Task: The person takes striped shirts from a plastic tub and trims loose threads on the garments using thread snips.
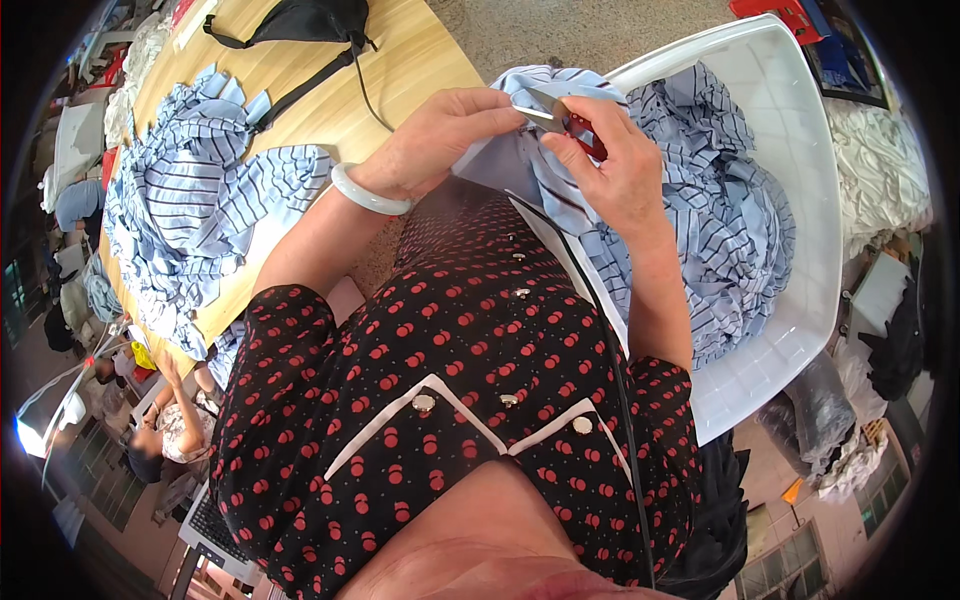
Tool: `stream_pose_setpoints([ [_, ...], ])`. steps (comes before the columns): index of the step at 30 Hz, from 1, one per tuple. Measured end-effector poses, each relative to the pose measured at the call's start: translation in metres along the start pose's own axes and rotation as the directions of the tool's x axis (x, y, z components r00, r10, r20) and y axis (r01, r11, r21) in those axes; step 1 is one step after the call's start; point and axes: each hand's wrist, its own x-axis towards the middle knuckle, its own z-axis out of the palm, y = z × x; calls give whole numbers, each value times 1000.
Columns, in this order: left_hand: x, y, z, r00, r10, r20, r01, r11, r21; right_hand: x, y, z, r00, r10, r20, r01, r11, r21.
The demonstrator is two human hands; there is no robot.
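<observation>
- In the head view, pinches striped blue cloth (565, 200) with the left hand (450, 135), thumb and fingers drawn together at its upper edge.
- Grips red-handled snips (588, 138) in the curled right hand (625, 165), blades pointing left toward the left fingertips (whether touching the cloth, cannot tell).
- Holds the striped blue cloth at top centre, in front of the body, hanging below both hands and reaching the near side of the tub.
- To the right, includes a white plastic tub (815, 230) heaped with crumpled striped fabric (700, 230), just beside the right forearm.
- To the left, takes in a pale wooden table (420, 65), bearing a loose pile of striped pieces (185, 200) and, farther up, a black bag (310, 20) with a strap trailing toward the pile.
- Wears a white bangle (370, 190) on the left wrist, plus a black top (450, 350) dotted with red, a thin dark cord running down its front.
- At lower left, well apart, shows a co-worker (185, 420) in a light patterned top, one arm raised.
</observation>
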Motion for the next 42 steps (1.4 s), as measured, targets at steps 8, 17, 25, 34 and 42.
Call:
stream_pose_setpoints([
  [8, -6, 4, 4, 998, -63, -18, 61, 993, -97, -4, -1, 7, 1000, 10, -19, -9, 999, 51],
  [17, -10, 5, -1, 995, -88, -48, 83, 992, -94, -22, 25, 3, 906, 412, -100, -361, 873, 329],
  [25, 16, -47, -84, 947, -183, -265, 106, 954, -282, -101, 125, 29, 790, 594, 151, -558, 594, 580],
  [34, 32, -41, -15, 749, 655, 96, -206, 92, 974, -94, 127, 75, 675, 735, 64, -532, 424, 733],
  [42, 113, -97, 34, 931, 222, 291, -194, -375, 907, -108, 124, 50, 437, 875, 207, -596, 110, 795],
])
